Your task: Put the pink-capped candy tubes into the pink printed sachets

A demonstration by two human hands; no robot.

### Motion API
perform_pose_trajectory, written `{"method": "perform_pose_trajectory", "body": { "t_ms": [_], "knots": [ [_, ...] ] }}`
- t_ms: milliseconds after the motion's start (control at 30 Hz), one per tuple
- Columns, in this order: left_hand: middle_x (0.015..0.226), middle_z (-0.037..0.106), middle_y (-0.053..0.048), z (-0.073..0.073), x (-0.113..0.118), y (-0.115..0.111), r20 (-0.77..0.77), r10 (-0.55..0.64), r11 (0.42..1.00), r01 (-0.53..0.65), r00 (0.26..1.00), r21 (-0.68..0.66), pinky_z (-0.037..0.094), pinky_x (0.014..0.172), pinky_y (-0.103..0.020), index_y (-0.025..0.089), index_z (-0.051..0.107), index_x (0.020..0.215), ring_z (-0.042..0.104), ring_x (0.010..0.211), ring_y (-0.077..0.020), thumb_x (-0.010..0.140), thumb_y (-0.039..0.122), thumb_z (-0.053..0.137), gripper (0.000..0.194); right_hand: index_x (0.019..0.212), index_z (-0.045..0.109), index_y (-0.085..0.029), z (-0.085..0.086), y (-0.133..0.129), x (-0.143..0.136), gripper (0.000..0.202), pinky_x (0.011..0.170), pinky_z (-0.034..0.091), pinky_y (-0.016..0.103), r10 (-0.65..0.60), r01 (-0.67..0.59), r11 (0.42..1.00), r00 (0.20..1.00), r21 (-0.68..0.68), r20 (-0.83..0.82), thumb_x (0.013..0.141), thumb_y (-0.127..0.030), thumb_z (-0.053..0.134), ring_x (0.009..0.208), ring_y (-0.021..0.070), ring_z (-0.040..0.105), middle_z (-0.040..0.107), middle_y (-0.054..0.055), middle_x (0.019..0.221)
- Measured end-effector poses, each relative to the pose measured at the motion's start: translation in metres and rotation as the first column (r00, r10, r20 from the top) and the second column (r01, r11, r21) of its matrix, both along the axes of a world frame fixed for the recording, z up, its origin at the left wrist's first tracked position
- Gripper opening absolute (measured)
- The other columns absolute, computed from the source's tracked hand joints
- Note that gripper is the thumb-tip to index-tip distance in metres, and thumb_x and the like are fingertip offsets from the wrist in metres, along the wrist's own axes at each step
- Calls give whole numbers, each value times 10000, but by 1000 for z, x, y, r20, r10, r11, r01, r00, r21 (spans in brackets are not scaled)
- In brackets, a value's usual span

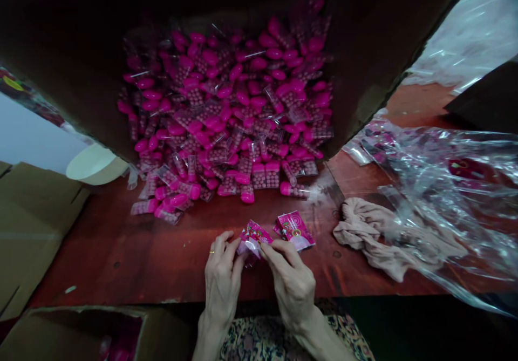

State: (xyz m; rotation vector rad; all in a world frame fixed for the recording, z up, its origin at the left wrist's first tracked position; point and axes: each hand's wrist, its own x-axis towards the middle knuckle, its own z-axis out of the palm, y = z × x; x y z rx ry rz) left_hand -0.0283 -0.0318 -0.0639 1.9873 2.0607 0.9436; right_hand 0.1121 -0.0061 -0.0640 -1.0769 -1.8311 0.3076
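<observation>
Between my two hands, just above the table's front part, is a small pink printed packet. My left hand pinches its left side and wears a ring. The fingers of my right hand are closed on its right edge. Flat on the table beyond my right fingers lies another pink printed packet, with a second edge showing under it. Farther back is a big heap of clear tubes with pink caps, filled with small pink balls.
A large cardboard box on its side surrounds the heap. On the right lie a crumpled beige cloth and clear plastic film. A pale bowl and cardboard stand left. Below the table edge is an open box.
</observation>
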Motion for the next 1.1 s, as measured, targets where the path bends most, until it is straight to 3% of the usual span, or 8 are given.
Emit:
{"method": "perform_pose_trajectory", "body": {
  "t_ms": [167, 367, 500, 633, 767, 900, 967, 1100],
  "knots": [
    [1111, 565, -136, 1, 5, 1, -133, -5, 999, 10, 991, 39, 491, 818, -412, 150, 585, 1072, 544, 997, -278, 783, 187, 599, 291, 1129, 613, -215, 12, -4, 16, 401, 716, 511, 216, 9, -17, 999, 974, -35, -226, 829, 28, 506, 865, 125, 581, 557, 53, 949],
    [1053, 567, -169, 1, 20, 11, -215, 76, 997, -68, 974, 45, 499, 761, -426, 86, 612, 1021, 531, 927, -292, 785, 195, 592, 261, 1068, 647, -246, 26, 3, 28, 353, 682, 512, 208, -142, 131, 990, 954, -57, -264, 809, -15, 584, 775, 104, 580, 571, 12, 886],
    [1050, 567, -157, 1, 29, 16, -130, 173, 985, -172, 976, 14, 476, 789, -449, 99, 619, 1029, 534, 931, -295, 790, 237, 591, 277, 1013, 666, -236, 29, 6, 31, 304, 683, 521, 216, -173, 164, 985, 959, -56, -226, 796, -32, 608, 760, 108, 594, 585, 11, 874],
    [989, 596, -117, 12, 30, 16, 191, 264, 964, -267, 945, -13, 473, 783, -390, 132, 605, 1075, 581, 889, -247, 837, 295, 524, 300, 991, 670, -247, 30, 5, 31, 318, 658, 530, 210, -74, 63, 997, 971, -54, -227, 788, -13, 597, 745, 108, 606, 596, 12, 864],
    [905, 658, -84, 36, 18, 17, 597, 240, 969, -225, 765, -100, 461, 767, -309, 162, 680, 929, 607, 856, -205, 869, 369, 456, 310, 1006, 664, -242, 32, 5, 30, 317, 643, 542, 210, 81, -93, 994, 976, -51, -200, 805, -18, 564, 744, 117, 619, 609, 30, 846],
    [779, 698, -58, 52, 10, 25, 844, 132, 943, 198, 519, -269, 459, 712, -266, 159, 729, 862, 616, 777, -188, 776, 364, 608, 253, 1056, 648, -208, 35, 6, 32, 315, 648, 547, 191, 298, -303, 953, 946, -16, -126, 855, -34, 479, 784, 123, 633, 628, 62, 871],
    [733, 697, -42, 55, 14, 31, 911, 130, 910, 318, 391, -266, 454, 705, -252, 154, 738, 797, 608, 730, -165, 708, 276, 689, 159, 1075, 637, -202, 37, 6, 33, 328, 674, 546, 196, 360, -365, 931, 924, -13, -130, 852, -25, 475, 829, 132, 631, 625, 70, 894],
    [645, 694, -21, 59, 29, 42, 968, 243, 949, 192, 70, -252, 459, 613, -218, 146, 729, 698, 585, 589, -110, 630, 212, 743, 95, 1156, 580, -230, 45, 7, 31, 337, 719, 549, 272, 131, -192, 964, 945, -182, -301, 825, -166, 595, 791, 147, 626, 580, 79, 1022]
  ]
}}
